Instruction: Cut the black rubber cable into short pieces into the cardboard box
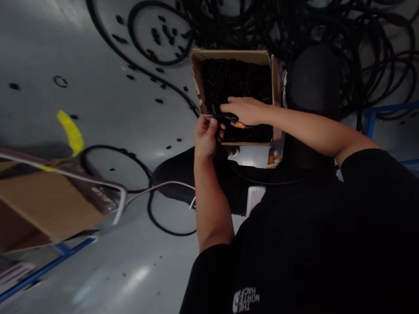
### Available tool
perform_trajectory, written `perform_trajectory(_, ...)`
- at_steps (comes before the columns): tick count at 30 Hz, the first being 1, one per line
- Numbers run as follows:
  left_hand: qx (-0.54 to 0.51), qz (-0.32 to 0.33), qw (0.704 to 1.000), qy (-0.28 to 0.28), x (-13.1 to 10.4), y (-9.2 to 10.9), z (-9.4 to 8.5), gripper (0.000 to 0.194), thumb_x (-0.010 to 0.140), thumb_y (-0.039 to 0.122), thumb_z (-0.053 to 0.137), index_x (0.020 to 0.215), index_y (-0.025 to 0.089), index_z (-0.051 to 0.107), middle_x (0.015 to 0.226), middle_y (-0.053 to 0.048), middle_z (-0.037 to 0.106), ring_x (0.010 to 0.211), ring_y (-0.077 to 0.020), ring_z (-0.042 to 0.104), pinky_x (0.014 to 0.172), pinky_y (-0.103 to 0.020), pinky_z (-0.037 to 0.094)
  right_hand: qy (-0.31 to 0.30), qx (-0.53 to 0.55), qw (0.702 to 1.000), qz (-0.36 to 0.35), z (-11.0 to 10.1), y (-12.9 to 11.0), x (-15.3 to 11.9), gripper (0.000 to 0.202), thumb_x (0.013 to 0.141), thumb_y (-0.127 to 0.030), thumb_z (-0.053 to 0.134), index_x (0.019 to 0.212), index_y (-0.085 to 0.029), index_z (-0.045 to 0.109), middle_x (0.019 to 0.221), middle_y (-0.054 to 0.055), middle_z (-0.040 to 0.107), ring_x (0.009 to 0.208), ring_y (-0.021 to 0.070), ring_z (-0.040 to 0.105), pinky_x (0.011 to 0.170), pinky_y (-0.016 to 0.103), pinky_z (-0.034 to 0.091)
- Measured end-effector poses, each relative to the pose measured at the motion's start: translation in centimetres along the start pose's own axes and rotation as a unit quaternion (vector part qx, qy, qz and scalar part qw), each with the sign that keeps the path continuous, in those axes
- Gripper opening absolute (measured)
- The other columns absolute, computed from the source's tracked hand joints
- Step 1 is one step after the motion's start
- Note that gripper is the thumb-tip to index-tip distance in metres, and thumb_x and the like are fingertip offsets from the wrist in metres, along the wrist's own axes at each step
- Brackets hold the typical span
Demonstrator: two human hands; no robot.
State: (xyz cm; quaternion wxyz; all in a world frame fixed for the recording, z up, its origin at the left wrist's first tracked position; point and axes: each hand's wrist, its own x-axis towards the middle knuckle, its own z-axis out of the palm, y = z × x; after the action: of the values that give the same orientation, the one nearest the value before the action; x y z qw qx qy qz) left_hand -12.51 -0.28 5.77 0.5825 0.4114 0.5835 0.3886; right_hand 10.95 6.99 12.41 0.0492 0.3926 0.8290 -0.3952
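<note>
The left hand point(207, 133) was located at the near left corner of the open cardboard box point(233, 143). Its thumb and fingers were pressed together, clamped on the black cable point(229, 116). The right hand point(244, 110) was positioned over the box interior, back of the hand upward, with its fingers directed left above the cable. Whether these fingers were closed on the cable could not be determined. The cable was situated between the hands, above the near part of the box. An orange piece point(240, 124) was located beside it, just below the right palm.

The box contained a mass of small black parts point(238, 80). Coiled black cables point(376, 48) lay on the floor point(170, 270) at the far side and far right. Loose black pieces point(159, 100) were scattered to the left of the box. A yellow strip point(72, 134) and a second cardboard box point(49, 203) were located at the left, with a blue frame point(49, 268) nearer.
</note>
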Motion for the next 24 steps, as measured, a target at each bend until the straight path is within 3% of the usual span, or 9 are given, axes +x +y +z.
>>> perform_trajectory(7,-0.021,-0.007,1.000,-0.003,-0.7,1.9,0.3,0.071,0.093,0.082,0.096,0.087,0.025,0.054,0.071,0.004,0.064,0.046,-0.0067,0.044,0.039,-0.021,0.028,0.001,0.033,0.999,-0.040,-0.7,0.3,-0.2,0.033,0.111,-0.022,0.065,0.141,-0.022,0.079,0.131,0.010,0.080,0.121,0.0301,0.073,0.098,0.036,0.043)
perform_trajectory(14,-0.022,-0.063,0.996,-0.059,-1.0,2.5,0.7,0.074,0.088,0.087,0.097,0.083,0.022,0.061,0.066,0.004,0.064,0.041,-0.0049,0.041,0.037,-0.018,0.030,-0.012,0.038,0.998,-0.047,-0.6,0.5,-0.5,0.040,0.105,-0.018,0.070,0.144,-0.020,0.079,0.142,0.013,0.077,0.121,0.0282,0.071,0.095,0.035,0.042)
perform_trajectory(19,-0.068,-0.088,0.994,-0.003,-1.2,3.3,1.0,0.058,0.102,0.072,0.094,0.089,0.021,0.069,0.065,0.004,0.062,0.041,-0.0060,0.045,0.037,-0.018,0.029,0.014,0.075,0.994,-0.076,-0.9,1.2,-0.1,0.034,0.100,-0.010,0.068,0.129,-0.018,0.082,0.116,0.005,0.081,0.107,0.0234,0.072,0.091,0.033,0.040)
perform_trajectory(24,-0.111,-0.082,0.990,0.025,-0.7,2.5,0.3,0.047,0.104,0.060,0.096,0.092,0.022,0.071,0.074,0.002,0.069,0.053,-0.0092,0.058,0.045,-0.019,0.041,0.022,0.103,0.994,-0.021,-0.7,2.3,-0.2,0.023,0.097,-0.011,0.074,0.119,-0.015,0.081,0.107,0.005,0.082,0.099,0.0213,0.071,0.090,0.033,0.039)
